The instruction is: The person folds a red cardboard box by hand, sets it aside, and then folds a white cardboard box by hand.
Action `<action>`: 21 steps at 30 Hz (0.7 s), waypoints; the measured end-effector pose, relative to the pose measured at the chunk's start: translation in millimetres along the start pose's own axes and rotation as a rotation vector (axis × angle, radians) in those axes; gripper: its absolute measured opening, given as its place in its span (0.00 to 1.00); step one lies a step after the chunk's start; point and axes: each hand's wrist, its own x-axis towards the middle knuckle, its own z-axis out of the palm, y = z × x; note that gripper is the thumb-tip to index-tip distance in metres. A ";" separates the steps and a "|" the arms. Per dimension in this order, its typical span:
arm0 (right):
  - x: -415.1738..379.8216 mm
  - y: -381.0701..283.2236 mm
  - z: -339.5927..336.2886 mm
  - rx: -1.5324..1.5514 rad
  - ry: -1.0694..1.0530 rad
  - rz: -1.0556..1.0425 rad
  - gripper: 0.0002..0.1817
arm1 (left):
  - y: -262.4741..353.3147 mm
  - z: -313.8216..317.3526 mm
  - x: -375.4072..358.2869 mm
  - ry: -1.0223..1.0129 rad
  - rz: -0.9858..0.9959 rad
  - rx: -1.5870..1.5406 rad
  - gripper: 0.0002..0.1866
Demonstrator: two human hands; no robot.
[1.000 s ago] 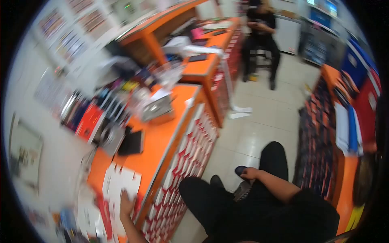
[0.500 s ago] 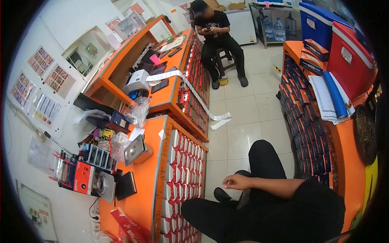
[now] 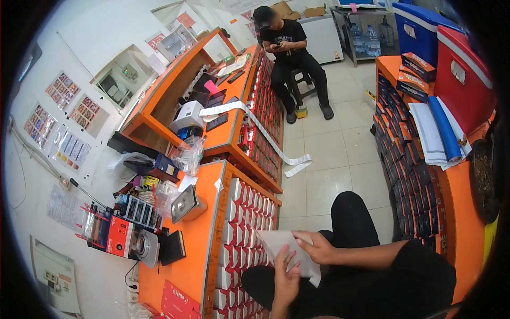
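Observation:
A pale, flat piece of card or paper [image 3: 275, 243] is held in front of my knees, tilted, with one corner pointing down. My right hand [image 3: 317, 248] grips its upper right edge, thumb lying over the face. From below, my left hand [image 3: 287, 275] holds the same piece, with its fingers bent against the front. On the orange counter at the lower left lies a red printed carton [image 3: 178, 301], touched by neither hand.
White-and-red boxes [image 3: 234, 250] are stacked under the left counter [image 3: 199, 234], which carries a metal container [image 3: 187, 204] and black notebook [image 3: 173, 248]. Dark boxes [image 3: 411, 181] stand right. Ahead, a person [image 3: 289, 50] sits on a stool; a paper strip [image 3: 265, 137] trails floorward.
The pale piece is now between my hands. My left hand has come up from the lower left to meet my right hand, which has closed on the piece. The view has shifted slightly.

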 end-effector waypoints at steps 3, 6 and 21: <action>-11.4 -8.6 -13.0 -0.581 -0.312 -0.443 0.40 | 4.3 -1.9 4.9 0.200 -0.189 -0.838 0.34; -19.1 -16.3 -8.6 -0.816 -0.376 -0.497 0.47 | -3.3 -9.9 16.3 0.323 -0.286 -0.766 0.22; 3.9 -21.2 7.6 -0.110 -0.347 -0.345 0.35 | -21.4 -1.7 9.1 0.448 0.002 -0.866 0.18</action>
